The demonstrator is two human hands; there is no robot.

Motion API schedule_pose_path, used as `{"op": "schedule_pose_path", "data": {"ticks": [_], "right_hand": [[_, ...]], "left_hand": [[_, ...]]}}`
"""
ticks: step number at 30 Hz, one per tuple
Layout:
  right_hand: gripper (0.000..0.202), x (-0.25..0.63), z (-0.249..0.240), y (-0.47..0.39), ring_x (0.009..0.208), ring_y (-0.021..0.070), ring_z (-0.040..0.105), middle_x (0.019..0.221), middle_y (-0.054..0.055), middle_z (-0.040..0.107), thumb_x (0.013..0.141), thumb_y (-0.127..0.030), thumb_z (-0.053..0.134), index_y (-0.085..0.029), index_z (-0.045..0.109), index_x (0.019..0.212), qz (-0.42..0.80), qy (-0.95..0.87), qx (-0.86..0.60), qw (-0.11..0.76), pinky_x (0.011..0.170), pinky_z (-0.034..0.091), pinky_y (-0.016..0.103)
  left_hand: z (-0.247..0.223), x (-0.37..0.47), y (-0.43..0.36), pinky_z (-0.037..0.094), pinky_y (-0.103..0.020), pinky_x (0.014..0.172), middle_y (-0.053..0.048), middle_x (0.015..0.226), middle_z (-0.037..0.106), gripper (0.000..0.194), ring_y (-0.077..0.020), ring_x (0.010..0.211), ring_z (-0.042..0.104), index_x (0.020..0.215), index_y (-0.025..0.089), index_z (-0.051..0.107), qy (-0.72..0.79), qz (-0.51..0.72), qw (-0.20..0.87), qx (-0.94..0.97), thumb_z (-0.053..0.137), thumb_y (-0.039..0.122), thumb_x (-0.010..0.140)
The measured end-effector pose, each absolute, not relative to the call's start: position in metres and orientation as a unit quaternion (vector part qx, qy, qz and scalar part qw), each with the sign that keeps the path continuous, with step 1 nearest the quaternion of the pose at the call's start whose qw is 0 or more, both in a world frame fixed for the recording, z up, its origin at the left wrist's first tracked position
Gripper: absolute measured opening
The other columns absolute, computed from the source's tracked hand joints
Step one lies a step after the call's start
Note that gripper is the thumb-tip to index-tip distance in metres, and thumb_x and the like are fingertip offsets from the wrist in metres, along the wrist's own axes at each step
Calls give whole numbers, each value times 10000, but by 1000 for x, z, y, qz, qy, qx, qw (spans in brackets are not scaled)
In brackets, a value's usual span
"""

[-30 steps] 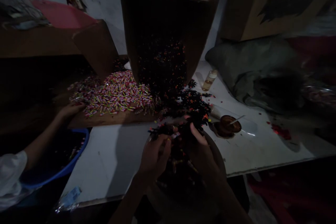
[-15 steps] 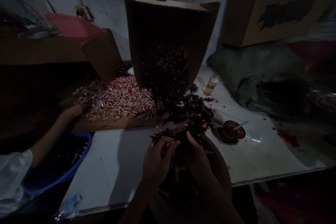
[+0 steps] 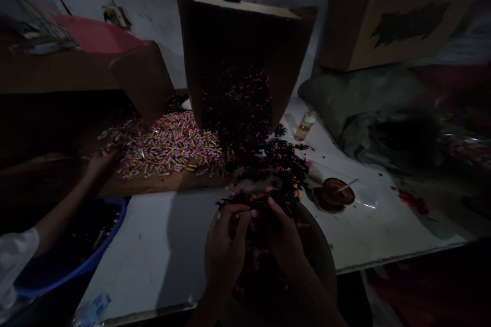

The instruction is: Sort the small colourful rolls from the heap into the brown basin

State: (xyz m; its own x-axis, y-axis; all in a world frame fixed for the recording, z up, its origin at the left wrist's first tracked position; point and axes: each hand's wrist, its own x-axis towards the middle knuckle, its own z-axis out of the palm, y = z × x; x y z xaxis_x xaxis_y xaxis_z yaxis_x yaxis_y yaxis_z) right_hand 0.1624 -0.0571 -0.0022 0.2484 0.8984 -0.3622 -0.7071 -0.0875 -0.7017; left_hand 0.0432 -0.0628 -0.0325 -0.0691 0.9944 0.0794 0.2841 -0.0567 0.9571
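- Left hand point(image 3: 226, 245): thumb and forefinger pinch a small pink-and-white stick-like piece point(image 3: 254, 213), just left of the right fingertips
- Right hand point(image 3: 286, 245): thumb up, fingers curled downward among dark pieces; I cannot tell whether it grips any
- Directly beneath both hands sits a wide, round, dull-coloured basin point(image 3: 329, 245), its contents mostly lost in shadow; a loosened pinch would probably drop the piece there, hard to spot among the dark bits
- At one o'clock from the hands, a loose heap of thin black pieces with orange tips point(image 3: 287, 158) reaches near the basin; a sleeve or knuckle brushing it could scatter some
- At twelve, an upright brown cardboard box point(image 3: 291, 61) spills more; a knock might bring down a slide
- At ten, a pile of pink, white and yellow sticks point(image 3: 172, 138); stray dark pieces could mix in where the heaps meet
- Between two and three, a small round brown bowl point(image 3: 341, 190) with a pale stick; the protruding stick could catch a wrist and tip it
- Between nine and ten, a co-worker's hand point(image 3: 99, 161), well apart
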Motion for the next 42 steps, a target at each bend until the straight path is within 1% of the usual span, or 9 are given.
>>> {"op": "schedule_pose_path", "data": {"ticks": [5,10,16,21,26,30,33,38,42], "right_hand": [[369,154,-12,-57,912,209,715,961,-5,777,639,-399,877,-278,778,973,620,-54,-407,668,843,588,332],[306,148,-9,-56,822,198,724,832,-19,770,585,-377,901,-251,777,835,610,-53,-417,672,785,594,306],[368,146,-7,-55,813,190,727,898,-15,785,670,-413,871,-276,764,994,624,-55,-392,674,769,597,317],[362,149,-8,-54,865,199,725,909,-18,783,652,-404,877,-279,765,973,617,-55,-383,686,828,588,327],[424,150,-10,-55,873,199,721,906,-1,785,605,-421,909,-249,764,965,610,-52,-403,681,792,582,301],[375,149,-10,-55,859,199,718,878,-15,776,634,-418,890,-267,765,954,600,-67,-398,690,822,580,318],[398,148,-10,-56,853,201,717,872,-14,775,607,-419,899,-259,762,944,598,-54,-405,689,817,579,318],[369,148,-8,-56,907,224,720,889,-18,774,595,-378,890,-271,758,923,584,-75,-433,682,842,581,349],[311,149,-6,-56,945,239,717,909,-10,773,643,-373,850,-287,764,929,576,-78,-447,680,877,580,373]], "left_hand": [[-37,44,-65,549,-272,739,-55,947,736,313,-205,850,696,1033,226,689,563,489,368,555,566,501,948],[-34,39,-60,534,-236,749,-31,980,725,254,-171,862,690,1054,232,667,550,526,384,523,593,453,952],[-22,36,-55,463,-205,583,1,833,713,279,-139,677,642,1050,221,660,540,501,445,509,609,469,930],[-23,35,-57,471,-193,649,-3,895,720,248,-136,766,653,1011,217,692,516,492,461,529,628,444,933],[-26,35,-56,454,-191,613,11,807,700,233,-125,693,636,944,207,707,505,468,480,543,658,434,922],[-27,37,-57,448,-194,601,9,831,700,237,-125,693,625,973,215,713,517,487,465,529,654,439,925],[-28,40,-58,463,-194,638,6,853,701,211,-130,737,634,958,218,716,521,507,447,522,662,419,923],[-30,42,-61,443,-193,564,33,708,641,216,-119,619,595,936,224,706,530,526,446,494,648,432,936],[-37,39,-59,503,-223,714,-7,888,714,168,-152,803,666,984,236,728,533,530,375,542,672,384,929]]}}
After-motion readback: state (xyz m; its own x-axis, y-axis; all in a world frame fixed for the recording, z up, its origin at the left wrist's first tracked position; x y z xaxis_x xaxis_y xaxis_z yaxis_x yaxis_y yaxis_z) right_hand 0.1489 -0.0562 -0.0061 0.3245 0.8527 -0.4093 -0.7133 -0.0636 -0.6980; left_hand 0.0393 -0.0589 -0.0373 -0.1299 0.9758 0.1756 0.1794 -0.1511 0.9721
